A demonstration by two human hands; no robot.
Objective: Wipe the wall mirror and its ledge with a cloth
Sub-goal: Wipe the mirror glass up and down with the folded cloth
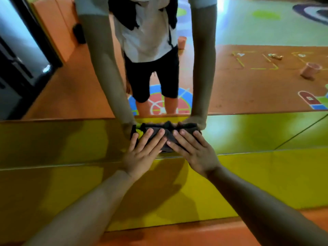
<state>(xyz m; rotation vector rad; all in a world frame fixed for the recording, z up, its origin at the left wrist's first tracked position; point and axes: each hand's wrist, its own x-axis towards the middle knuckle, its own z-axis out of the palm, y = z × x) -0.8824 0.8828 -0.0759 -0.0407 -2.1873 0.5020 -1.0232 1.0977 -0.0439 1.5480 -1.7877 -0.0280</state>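
Note:
A dark grey cloth (165,146) with a small yellow-green patch lies bunched on the glossy yellow ledge (53,142), right against the foot of the wall mirror (248,86). My left hand (142,155) presses flat on the cloth's left half, fingers spread. My right hand (197,153) presses its right half the same way, fingertips nearly touching the left hand's. The mirror shows the reflection of both arms meeting the cloth and of a person in a white top and dark shorts.
Below the ledge drops a yellow front face (230,183) to an orange floor (177,235). The mirror reflects a patterned floor, a pink cup (310,71), an orange cabinet (53,29) and a dark doorway (17,59) at left.

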